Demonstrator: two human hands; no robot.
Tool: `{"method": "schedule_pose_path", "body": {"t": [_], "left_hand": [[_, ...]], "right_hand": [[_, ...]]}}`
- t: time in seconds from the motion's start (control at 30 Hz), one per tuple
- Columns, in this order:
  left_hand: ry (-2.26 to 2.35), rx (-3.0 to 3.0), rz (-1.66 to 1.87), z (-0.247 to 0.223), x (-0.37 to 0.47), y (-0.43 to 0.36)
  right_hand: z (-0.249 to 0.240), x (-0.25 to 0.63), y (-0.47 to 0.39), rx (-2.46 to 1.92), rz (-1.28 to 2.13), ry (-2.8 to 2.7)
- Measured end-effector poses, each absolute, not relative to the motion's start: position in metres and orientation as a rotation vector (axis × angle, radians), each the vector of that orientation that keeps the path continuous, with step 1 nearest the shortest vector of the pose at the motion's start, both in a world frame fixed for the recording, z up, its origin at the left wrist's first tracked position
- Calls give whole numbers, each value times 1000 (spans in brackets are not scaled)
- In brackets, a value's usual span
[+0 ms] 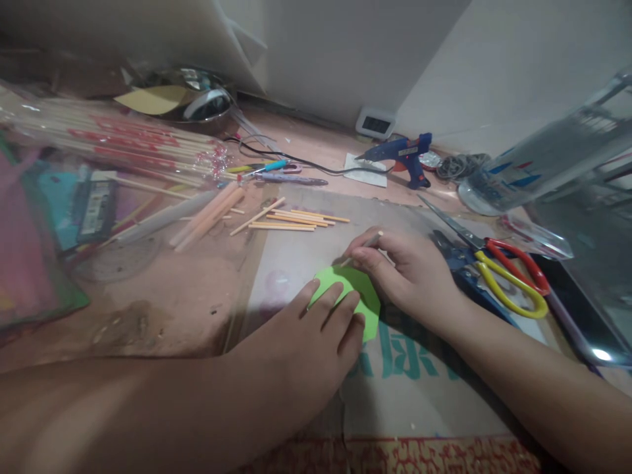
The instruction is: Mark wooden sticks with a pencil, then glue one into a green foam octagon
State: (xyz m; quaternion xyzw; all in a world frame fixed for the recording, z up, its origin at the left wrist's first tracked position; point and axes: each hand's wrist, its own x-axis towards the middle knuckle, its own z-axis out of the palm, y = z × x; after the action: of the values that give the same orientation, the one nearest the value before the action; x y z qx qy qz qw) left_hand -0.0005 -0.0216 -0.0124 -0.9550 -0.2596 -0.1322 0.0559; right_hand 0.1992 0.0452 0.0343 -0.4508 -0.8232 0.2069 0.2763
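Note:
A bright green piece of paper (369, 299) with angled edges lies on the cardboard sheet (395, 411). My left hand (320, 336) rests flat over it, fingers spread and pressing on its left and middle part. At its upper edge, my right hand (409, 270) is closed around a thin pencil-like stick (374, 240), gripped between thumb and fingers. The stick slants down to the left, and its lower end is at or close to the paper's top edge. I cannot tell whether it is a pencil or a wooden stick.
Short wooden sticks (301, 218) lie beyond my hands. Scissors (494, 263) and a phone (587, 316) are on the right. A blue glue gun (407, 158) stands at the back near a clear bottle (523, 158). Bagged skewers (133, 138) and pens (266, 169) lie left.

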Motion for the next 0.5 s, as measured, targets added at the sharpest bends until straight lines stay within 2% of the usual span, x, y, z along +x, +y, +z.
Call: {"method": "schedule_pose_path", "body": {"t": [0.27, 0.4, 0.5], "left_hand": [[-805, -2942, -434, 1, -3, -11], [-1281, -2824, -322, 18, -9, 2], [-1436, -2898, -293, 27, -10, 8]], "right_hand": [[28, 210, 43, -1219, 616, -2203], [34, 216, 41, -1236, 694, -2260], [40, 214, 38, -1257, 715, -2213]]}}
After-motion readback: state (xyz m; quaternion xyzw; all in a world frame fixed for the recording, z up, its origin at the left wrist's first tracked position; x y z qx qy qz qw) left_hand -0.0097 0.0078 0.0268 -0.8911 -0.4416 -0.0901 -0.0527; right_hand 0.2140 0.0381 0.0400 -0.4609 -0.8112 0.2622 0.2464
